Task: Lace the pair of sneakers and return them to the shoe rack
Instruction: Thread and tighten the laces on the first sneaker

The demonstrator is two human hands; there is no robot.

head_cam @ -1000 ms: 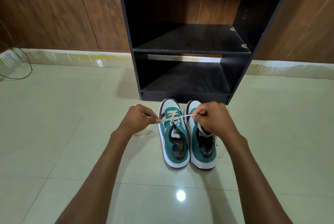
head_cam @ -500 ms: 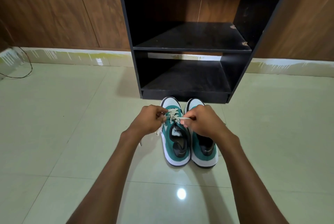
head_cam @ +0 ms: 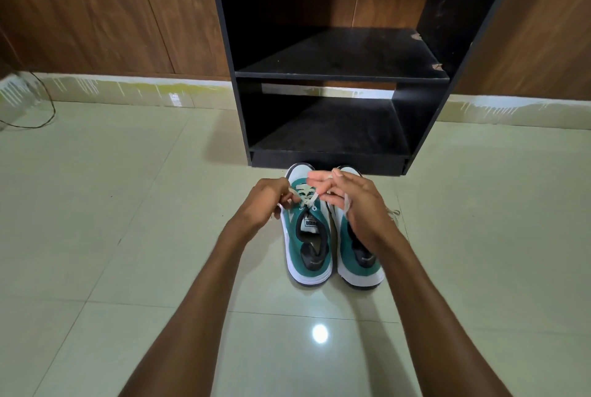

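Observation:
Two green-and-white sneakers stand side by side on the floor, toes toward the black shoe rack (head_cam: 342,75). The left sneaker (head_cam: 308,243) has a white lace (head_cam: 305,196) threaded through its front eyelets. My left hand (head_cam: 265,204) pinches the lace's left end beside that shoe. My right hand (head_cam: 348,201) hovers over the right sneaker (head_cam: 359,256), fingers spread, with the other lace end looped around them. The right sneaker's front is hidden under my right hand.
The rack has two bare shelves and stands against a brown wooden wall (head_cam: 96,12). Pale glossy floor tiles (head_cam: 128,204) surround the shoes. A black cable (head_cam: 41,115) lies at the far left. A loose bit of lace (head_cam: 395,214) shows right of the shoes.
Both hands moved closer together over the left sneaker's laces. The right hand went from a closed pinch to spread fingers with the lace wrapped around them.

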